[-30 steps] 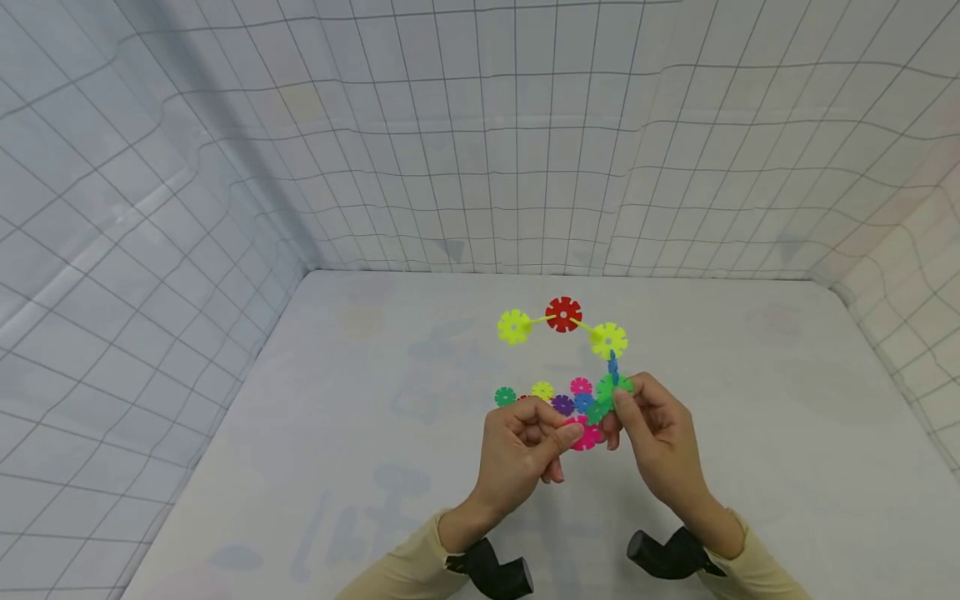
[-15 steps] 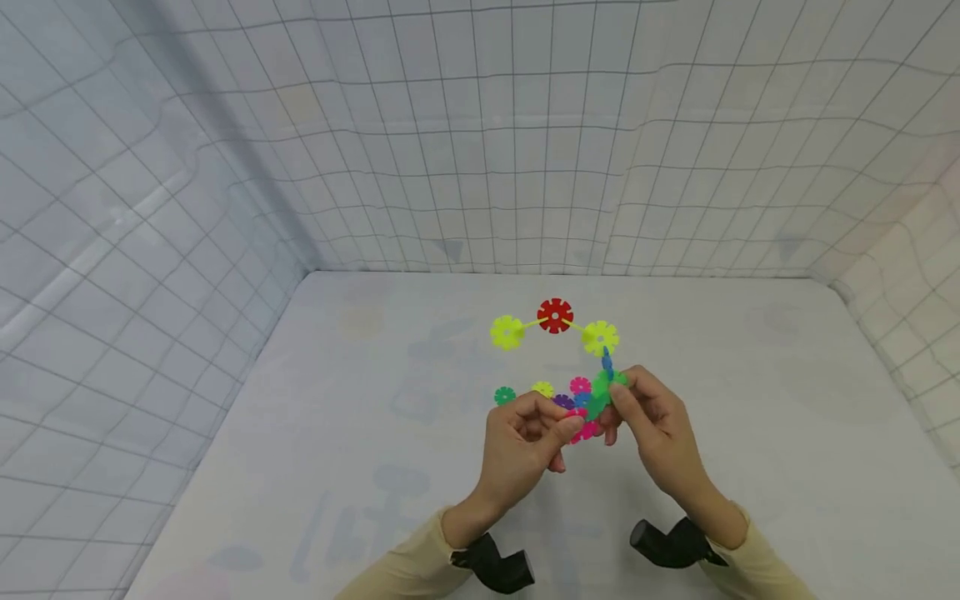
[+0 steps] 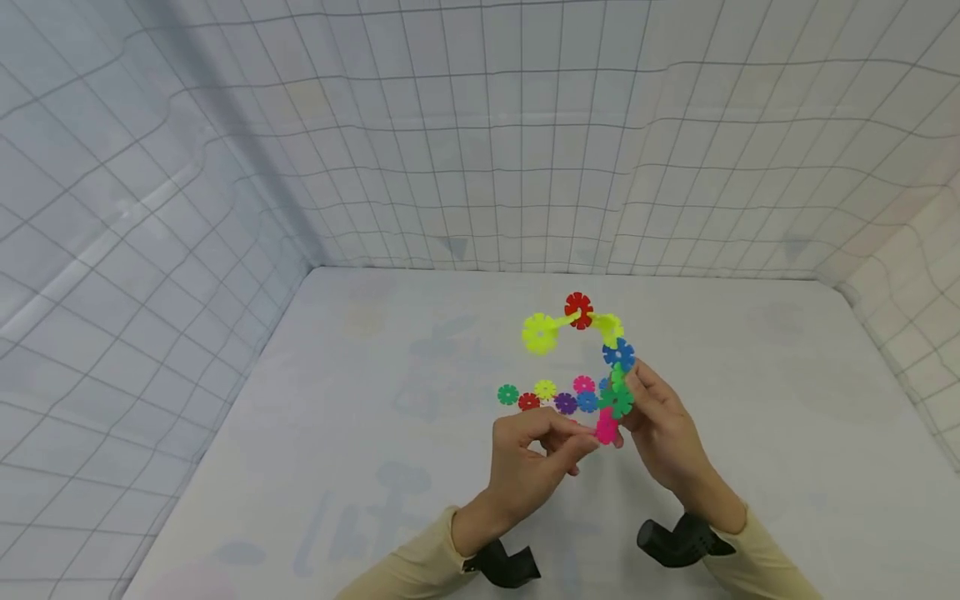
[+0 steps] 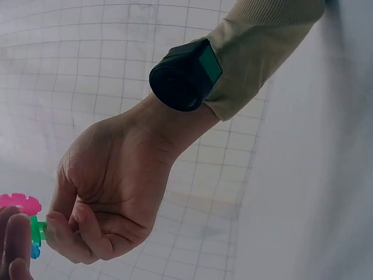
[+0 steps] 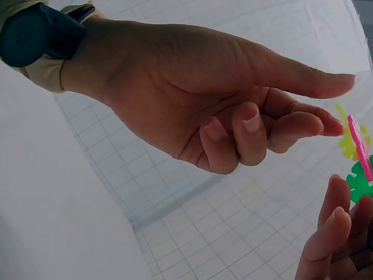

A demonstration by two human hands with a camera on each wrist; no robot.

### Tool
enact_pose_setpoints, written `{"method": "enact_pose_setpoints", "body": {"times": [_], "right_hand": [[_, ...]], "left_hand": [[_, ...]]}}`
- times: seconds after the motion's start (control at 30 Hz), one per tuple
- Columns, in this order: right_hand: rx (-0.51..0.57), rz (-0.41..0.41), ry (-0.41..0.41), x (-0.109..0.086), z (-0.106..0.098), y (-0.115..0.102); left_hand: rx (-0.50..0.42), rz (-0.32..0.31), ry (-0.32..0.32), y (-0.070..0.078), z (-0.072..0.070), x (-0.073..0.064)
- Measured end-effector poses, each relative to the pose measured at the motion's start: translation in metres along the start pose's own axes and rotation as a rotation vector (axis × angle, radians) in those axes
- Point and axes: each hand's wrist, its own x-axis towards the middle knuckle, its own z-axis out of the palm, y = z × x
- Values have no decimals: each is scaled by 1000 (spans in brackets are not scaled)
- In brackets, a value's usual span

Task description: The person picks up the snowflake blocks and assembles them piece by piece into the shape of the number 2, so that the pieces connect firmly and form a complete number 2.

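A curved chain of notched snowflake discs hangs in front of my right hand (image 3: 663,417), which pinches it near a green disc (image 3: 618,400). Below that green disc sits a pink disc (image 3: 607,429), the chain's lower end. My left hand (image 3: 525,467) has its thumb and index fingertips right at the pink disc's edge; the right wrist view shows them spread apart, close beside the pink disc (image 5: 360,146). Above the grip come a blue disc (image 3: 618,355), a yellow disc (image 3: 609,329), a red disc (image 3: 578,310) and another yellow disc (image 3: 540,333) at the far end.
Loose smaller discs lie in a row on the white table (image 3: 375,375) behind the hands, among them a green one (image 3: 507,394), a red one (image 3: 528,402), a yellow one (image 3: 545,389) and a purple one (image 3: 566,403). Grid-patterned curtains (image 3: 525,167) enclose the table.
The chain has turned in my right hand, so the blue disc now faces the camera. The upper arc has shifted right. My left fingers have moved right, from gripping pink to its edge.
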Motion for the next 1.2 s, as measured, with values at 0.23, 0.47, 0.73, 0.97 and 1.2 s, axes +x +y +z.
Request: {"method": "enact_pose_setpoints", "body": {"times": [0.23, 0.47, 0.73, 0.97, 1.2], "right_hand": [[-42, -36, 50, 3, -2, -6], [-44, -53, 34, 5, -5, -9], [-33, -72, 60, 4, -5, -11], [-309, -93, 113, 7, -3, -2], [-426, -26, 72, 9, -4, 4]], "left_hand": [[15, -71, -21, -14, -2, -3], [-8, -143, 8, 10, -7, 11], [-56, -252, -74, -11, -6, 1], [-81, -382, -136, -17, -6, 0], [-50, -425, -94, -21, -11, 2]]}}
